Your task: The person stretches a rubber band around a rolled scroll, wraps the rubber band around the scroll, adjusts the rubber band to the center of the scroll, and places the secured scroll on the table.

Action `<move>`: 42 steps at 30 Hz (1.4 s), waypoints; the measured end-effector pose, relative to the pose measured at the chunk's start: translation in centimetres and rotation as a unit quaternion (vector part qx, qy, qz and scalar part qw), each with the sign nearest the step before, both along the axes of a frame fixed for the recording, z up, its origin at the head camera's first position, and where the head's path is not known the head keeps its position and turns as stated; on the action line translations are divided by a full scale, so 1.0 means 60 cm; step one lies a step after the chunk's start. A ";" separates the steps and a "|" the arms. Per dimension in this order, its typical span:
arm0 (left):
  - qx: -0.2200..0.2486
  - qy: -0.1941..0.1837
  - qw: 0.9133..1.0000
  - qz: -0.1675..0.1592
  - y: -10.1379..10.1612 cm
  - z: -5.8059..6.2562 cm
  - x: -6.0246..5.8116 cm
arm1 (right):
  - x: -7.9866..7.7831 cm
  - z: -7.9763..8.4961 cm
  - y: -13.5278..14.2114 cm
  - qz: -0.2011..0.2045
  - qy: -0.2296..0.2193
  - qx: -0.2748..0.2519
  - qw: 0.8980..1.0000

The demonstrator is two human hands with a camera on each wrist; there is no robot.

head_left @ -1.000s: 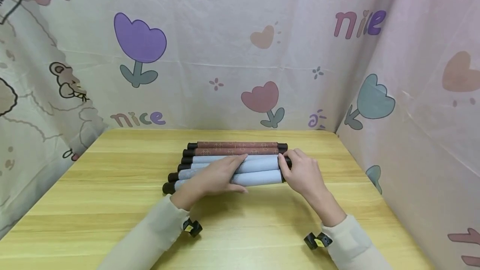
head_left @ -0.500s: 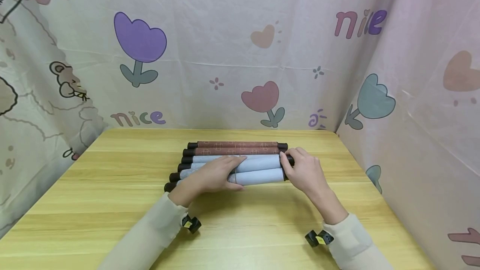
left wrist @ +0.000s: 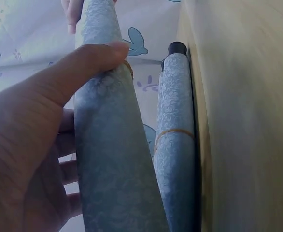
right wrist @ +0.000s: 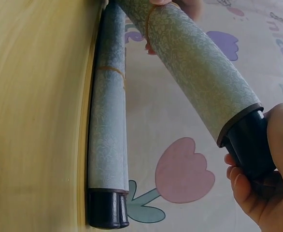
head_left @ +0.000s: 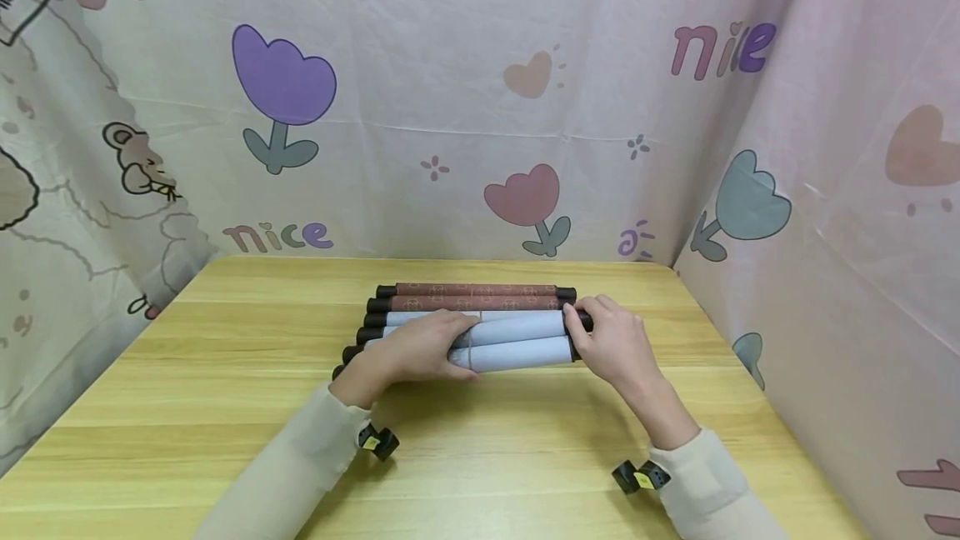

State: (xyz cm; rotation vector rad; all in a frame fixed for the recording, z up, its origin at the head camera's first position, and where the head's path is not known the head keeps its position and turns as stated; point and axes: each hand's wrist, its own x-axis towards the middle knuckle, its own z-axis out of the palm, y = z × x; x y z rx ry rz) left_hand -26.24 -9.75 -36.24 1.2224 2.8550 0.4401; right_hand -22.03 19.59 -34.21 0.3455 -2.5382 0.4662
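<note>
A light-blue patterned scroll [head_left: 521, 353] with two rollers and dark end knobs is held between both hands, bound by a thin brown band. My left hand [head_left: 422, 348] grips its left half, thumb along the near side in the left wrist view. My right hand [head_left: 611, 342] holds the black knobs [right wrist: 250, 142] at the right end. In both wrist views this scroll is raised off the table. Behind it lies a second light-blue scroll [right wrist: 107, 140], also banded, partly hidden in the head view. Farther back is a brown patterned scroll [head_left: 483, 303].
The scrolls lie side by side across the wooden table [head_left: 480, 457], near its back edge. A patterned curtain [head_left: 405, 190] hangs behind the table and along both sides. A small black camera [head_left: 641, 477] sits at each wrist.
The held scroll has shifted slightly right, with my right hand moving along with it. My left hand has slid a little left along the scroll, exposing the band. The other scrolls stay put.
</note>
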 end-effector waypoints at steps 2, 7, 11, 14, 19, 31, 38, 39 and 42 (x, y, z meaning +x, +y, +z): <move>-0.001 0.001 1.000 -0.001 -0.001 0.003 0.000 | 0.000 0.000 0.001 -0.002 0.000 -0.001 1.000; -0.014 0.003 1.000 0.006 -0.004 0.006 0.002 | 0.002 0.002 0.003 -0.006 0.000 -0.003 1.000; -0.001 -0.001 1.000 0.004 0.005 0.004 0.003 | 0.004 0.001 0.002 -0.009 0.003 -0.002 1.000; 0.017 -0.002 1.000 -0.009 0.015 0.001 0.004 | 0.004 0.000 0.000 -0.008 0.007 -0.002 1.000; 0.015 -0.009 1.000 -0.004 0.020 -0.003 0.003 | 0.002 -0.001 -0.002 -0.003 0.009 -0.003 1.000; 0.008 -0.039 0.999 0.030 -0.006 -0.002 -0.008 | -0.007 0.000 0.005 -0.010 -0.004 -0.003 1.000; 0.011 -0.071 0.997 0.024 -0.023 -0.014 -0.005 | -0.006 -0.004 0.005 -0.010 -0.026 -0.010 1.000; 0.014 -0.075 0.997 0.024 -0.029 -0.018 -0.006 | -0.006 -0.004 0.005 -0.009 -0.029 -0.011 0.999; 0.020 -0.083 0.996 0.031 -0.050 -0.022 -0.006 | -0.005 -0.003 0.007 -0.006 -0.032 -0.019 0.999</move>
